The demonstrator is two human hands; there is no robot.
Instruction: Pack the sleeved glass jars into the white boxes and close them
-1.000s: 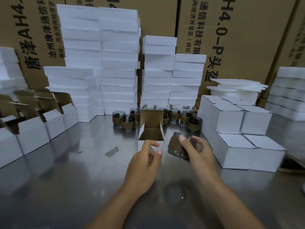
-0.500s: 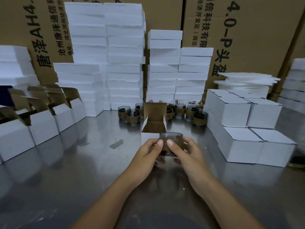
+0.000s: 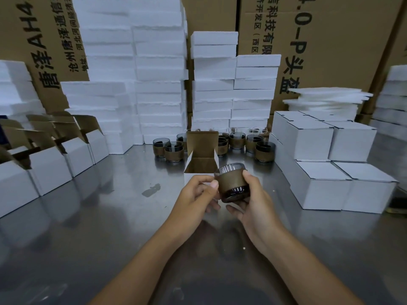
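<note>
1. At the far left, a row of empty boxes stands on the steel table, brown flaps raised.
2. Behind them, stacks of white foam blocks lean against big printed cartons.
3. My left hand is curled, with the thumb pressed against the left edge of the jar's sleeve and the fingers tucked underneath. It hides the front wall of the box behind it.
4. That open box stands upright just beyond my hands, lid flap straight up, its brown inside showing.
5. The jar is off the table, between my hands. It sits just in front of the box's right front corner and is not inside. It tips slightly, with the rim up and away from me and the dark glass base lower and nearer. The brown sleeve wraps its middle.
6. My right hand grips the jar from the right: the thumb is on the sleeve near the rim and the fingers are cupped under the base.
7. More sleeved jars cluster behind the open box, at the foot of the foam.
8. To the right, closed boxes are stacked in two layers, with thin foam sheets piled behind them.
</note>
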